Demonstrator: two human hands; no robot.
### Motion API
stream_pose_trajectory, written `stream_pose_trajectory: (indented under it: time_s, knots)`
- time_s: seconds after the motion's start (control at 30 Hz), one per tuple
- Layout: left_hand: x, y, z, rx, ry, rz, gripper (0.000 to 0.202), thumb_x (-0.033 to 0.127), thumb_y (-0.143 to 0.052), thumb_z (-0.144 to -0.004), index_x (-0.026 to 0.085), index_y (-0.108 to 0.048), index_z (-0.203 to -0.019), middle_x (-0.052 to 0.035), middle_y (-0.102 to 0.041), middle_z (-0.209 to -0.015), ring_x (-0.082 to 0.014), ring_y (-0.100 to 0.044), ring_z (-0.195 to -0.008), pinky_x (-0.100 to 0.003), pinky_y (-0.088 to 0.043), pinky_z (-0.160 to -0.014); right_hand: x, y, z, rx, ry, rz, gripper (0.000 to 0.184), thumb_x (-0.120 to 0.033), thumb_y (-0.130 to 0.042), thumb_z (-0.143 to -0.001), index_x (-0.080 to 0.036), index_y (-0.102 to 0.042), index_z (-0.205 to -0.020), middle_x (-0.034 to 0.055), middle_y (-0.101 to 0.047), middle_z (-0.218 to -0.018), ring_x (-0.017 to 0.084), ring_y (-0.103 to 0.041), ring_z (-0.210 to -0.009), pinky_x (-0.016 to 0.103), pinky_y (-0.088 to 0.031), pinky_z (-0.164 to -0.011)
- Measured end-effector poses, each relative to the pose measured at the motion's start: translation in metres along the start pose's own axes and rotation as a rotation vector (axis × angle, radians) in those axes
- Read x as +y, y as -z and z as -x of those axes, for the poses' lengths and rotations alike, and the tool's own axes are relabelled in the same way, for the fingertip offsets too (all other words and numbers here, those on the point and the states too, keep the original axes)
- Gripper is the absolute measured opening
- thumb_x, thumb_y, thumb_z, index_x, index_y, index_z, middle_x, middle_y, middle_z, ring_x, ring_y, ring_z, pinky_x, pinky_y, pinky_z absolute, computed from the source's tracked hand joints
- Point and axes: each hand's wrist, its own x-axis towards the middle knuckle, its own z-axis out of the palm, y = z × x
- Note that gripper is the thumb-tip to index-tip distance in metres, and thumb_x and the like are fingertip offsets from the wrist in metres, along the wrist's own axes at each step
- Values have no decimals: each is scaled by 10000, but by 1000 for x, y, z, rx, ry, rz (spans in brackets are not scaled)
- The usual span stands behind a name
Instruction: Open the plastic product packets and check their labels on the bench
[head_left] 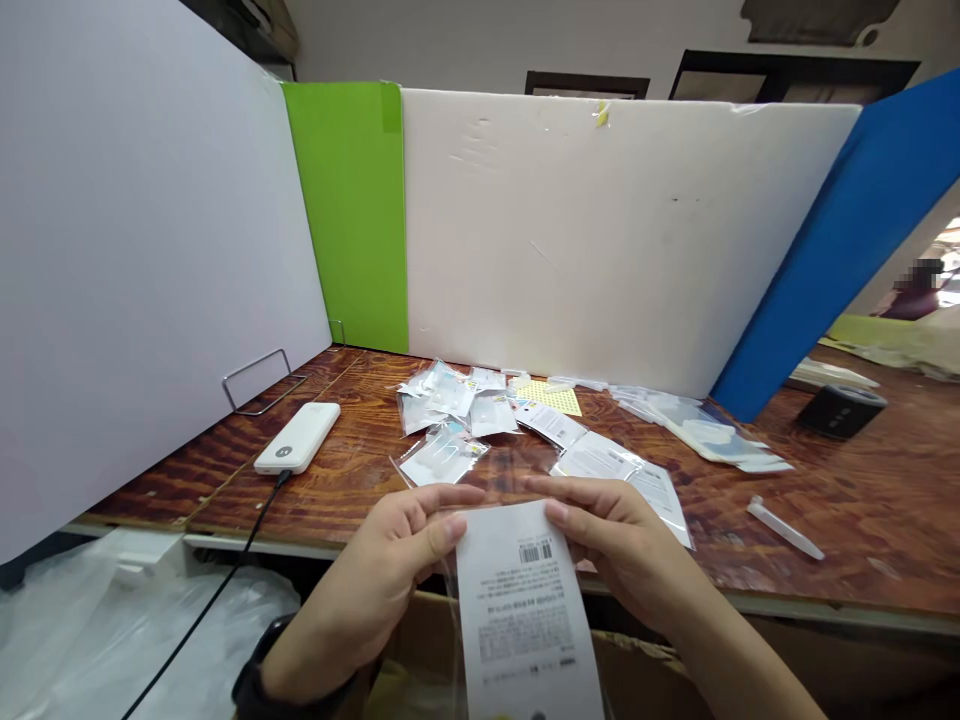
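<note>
My left hand [401, 550] and my right hand [611, 530] are both closed, thumbs on top, at the upper corners of a white printed card [525, 610]. The card bears a barcode and lines of upside-down text. A clear plastic bag surrounds it, its thin film reaching past the card's top edge between my fingers. The card hangs in front of the table's near edge, and its lower end runs out of view. Just beyond my hands lie a pile of small clear packets [450, 395] and several bagged printed cards [604, 457].
A white power bank [300, 437] with a black cable lies left. Behind the packets is a yellow sticker sheet [550, 396]. Flat clear bags [701, 430], a white plastic strip [786, 528] and a black speaker [841, 410] lie right. Upright panels [600, 240] wall the table; a cardboard box [637, 650] stands below.
</note>
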Motion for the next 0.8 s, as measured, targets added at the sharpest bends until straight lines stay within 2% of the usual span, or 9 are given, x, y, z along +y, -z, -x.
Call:
stream_pose_trajectory:
  time_s: [0.07,0.17,0.27,0.37,0.5,0.63,0.8]
  knots:
    - [-2,3,1,-9,-26,-72,250,269,-650,-824,149,-663,-1044,-105,-754,-888,-181,-688,-785,-267,-516,-723,1,2,-1,-29,23,18,227,-302,-698,-797,-249,-734,-1014,25,-743,-801,118,-679,-682,206,-546,-592]
    - [-3,6,3,-8,-51,-117,288,265,-637,-832,191,-649,-1110,-96,-750,-957,-210,-691,-864,-302,-522,-773,3,4,-2,-24,76,51,174,-288,-716,-768,-245,-761,-930,33,-749,-796,129,-686,-669,214,-550,-584]
    - [-2,7,5,22,-97,-237,253,265,-627,-826,212,-703,-1062,-98,-730,-1055,-242,-668,-960,-334,-516,-833,6,7,-3,8,139,104,130,-271,-709,-748,-237,-777,-853,55,-760,-820,155,-696,-668,249,-561,-584]
    - [-4,10,7,61,-193,-400,175,237,-624,-804,252,-774,-893,-69,-759,-944,-231,-684,-864,-308,-526,-770,9,9,-3,3,224,155,175,-189,-659,-757,-277,-777,-852,42,-766,-845,163,-702,-691,254,-561,-576]
    - [-8,14,9,92,-263,-442,226,155,-621,-752,307,-788,-751,-25,-760,-724,-172,-665,-636,-233,-495,-577,10,9,-2,-35,337,173,306,-60,-613,-730,-308,-778,-798,-2,-763,-734,121,-669,-593,189,-509,-509]
    - [-9,17,13,68,-257,-404,225,167,-621,-756,318,-786,-732,-26,-754,-704,-179,-664,-630,-243,-489,-576,8,6,0,-27,376,148,344,-8,-593,-705,-296,-775,-756,-22,-748,-680,79,-610,-518,141,-448,-462]
    - [-7,20,18,90,-319,-449,238,161,-619,-748,332,-783,-727,-13,-736,-670,-159,-640,-620,-224,-462,-572,4,3,2,-63,439,181,324,-20,-608,-724,-294,-771,-782,-18,-750,-701,93,-625,-550,155,-461,-480]
